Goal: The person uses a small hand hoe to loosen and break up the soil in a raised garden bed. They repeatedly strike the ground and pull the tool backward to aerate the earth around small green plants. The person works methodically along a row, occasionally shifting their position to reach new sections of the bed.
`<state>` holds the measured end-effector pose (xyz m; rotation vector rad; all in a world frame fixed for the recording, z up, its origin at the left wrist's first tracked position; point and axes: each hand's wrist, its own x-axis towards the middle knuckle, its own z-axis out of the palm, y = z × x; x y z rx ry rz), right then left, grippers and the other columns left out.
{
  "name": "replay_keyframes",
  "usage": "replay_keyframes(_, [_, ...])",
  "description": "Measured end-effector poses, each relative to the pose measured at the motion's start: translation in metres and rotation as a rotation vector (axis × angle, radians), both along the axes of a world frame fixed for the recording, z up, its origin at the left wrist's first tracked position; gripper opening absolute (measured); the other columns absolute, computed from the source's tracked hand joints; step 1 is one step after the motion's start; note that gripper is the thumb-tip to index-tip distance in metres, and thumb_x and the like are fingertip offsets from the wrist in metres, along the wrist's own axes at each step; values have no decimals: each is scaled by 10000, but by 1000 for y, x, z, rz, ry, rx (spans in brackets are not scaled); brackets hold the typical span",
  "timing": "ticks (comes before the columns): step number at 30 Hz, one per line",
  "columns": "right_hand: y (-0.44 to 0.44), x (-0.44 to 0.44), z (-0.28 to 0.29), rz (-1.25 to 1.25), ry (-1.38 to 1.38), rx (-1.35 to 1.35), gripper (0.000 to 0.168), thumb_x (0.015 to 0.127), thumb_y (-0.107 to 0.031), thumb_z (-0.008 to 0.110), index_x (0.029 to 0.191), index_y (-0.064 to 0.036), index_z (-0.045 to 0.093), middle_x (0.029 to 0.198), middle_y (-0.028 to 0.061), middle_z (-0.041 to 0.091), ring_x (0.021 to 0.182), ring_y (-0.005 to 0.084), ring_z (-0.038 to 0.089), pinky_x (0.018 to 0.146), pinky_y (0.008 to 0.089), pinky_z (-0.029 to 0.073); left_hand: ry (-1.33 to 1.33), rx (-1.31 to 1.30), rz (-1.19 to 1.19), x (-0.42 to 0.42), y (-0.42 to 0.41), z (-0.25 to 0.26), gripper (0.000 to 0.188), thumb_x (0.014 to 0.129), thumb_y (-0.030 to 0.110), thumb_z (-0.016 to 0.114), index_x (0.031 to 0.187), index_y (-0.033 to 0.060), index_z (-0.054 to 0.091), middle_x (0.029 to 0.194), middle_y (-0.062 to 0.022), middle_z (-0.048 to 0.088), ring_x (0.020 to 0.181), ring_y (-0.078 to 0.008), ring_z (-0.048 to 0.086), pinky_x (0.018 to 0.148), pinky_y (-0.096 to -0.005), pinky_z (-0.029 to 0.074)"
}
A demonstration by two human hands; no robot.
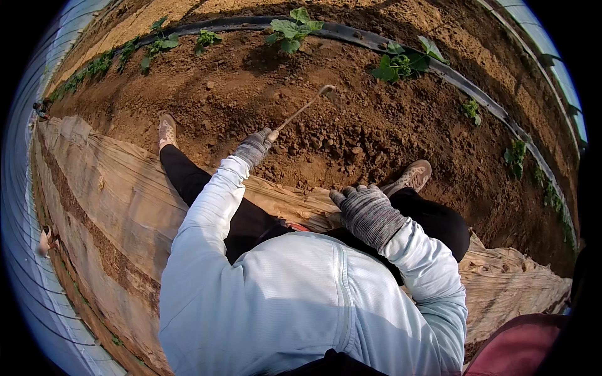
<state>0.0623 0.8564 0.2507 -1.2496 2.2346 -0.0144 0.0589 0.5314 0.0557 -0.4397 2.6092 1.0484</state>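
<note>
My left hand (254, 146), in a grey knitted glove, grips the wooden handle of a small hand hoe (301, 110). Its thin shaft reaches up and right, and the curved metal head is near the soil surface; I cannot tell if it touches. My right hand (369, 214), gloved alike, is at my bent right leg, close to the shoe (414, 176). Its fingers bend downward with their tips hidden, and no object shows in it. Between and beyond my feet lies loose, cloddy brown soil (324, 141).
Young leafy vine plants (291, 30) grow in a row along a black irrigation hose (357, 34) across the bed. Wrinkled pale plastic film (136, 164) covers ground under and behind my legs. My left shoe (167, 129) stands on the soil. Greenhouse walls (28, 225) curve at the rim.
</note>
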Motion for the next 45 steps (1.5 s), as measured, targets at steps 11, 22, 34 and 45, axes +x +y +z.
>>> replay_keyframes(11, [-5,3,-2,65,18,13,464,872,-384,515,1204,-61,506,985,153,598,915,316,576,820,423,433,-199,31,843,41,-65,17,432,947,418,392,1136,47,506,966,-137,575,857,-276,570,685,-382,469])
replay_keyframes(22, [-17,-2,3,94,-49,78,451,874,-364,511,1214,-68,496,1032,155,588,974,310,566,849,421,425,-160,-201,804,24,-116,-14,417,951,389,320,1110,59,520,1107,-220,558,1021,-383,543,863,-423,456])
replay_keyframes(34, [-27,-6,-7,110,-70,132,478,865,-409,510,1225,-96,499,1065,144,583,994,293,564,866,408,415,-308,-15,997,-6,-178,-46,467,946,396,313,1320,123,378,1158,-164,542,717,-326,651,518,-408,560])
replay_keyframes(45, [-42,-11,-8,125,-92,129,501,862,-427,510,1235,-93,492,1022,143,596,945,295,575,835,411,426,-495,-451,609,-39,-280,-44,475,921,456,334,1128,96,564,1097,-146,601,933,-335,603,811,-435,489])
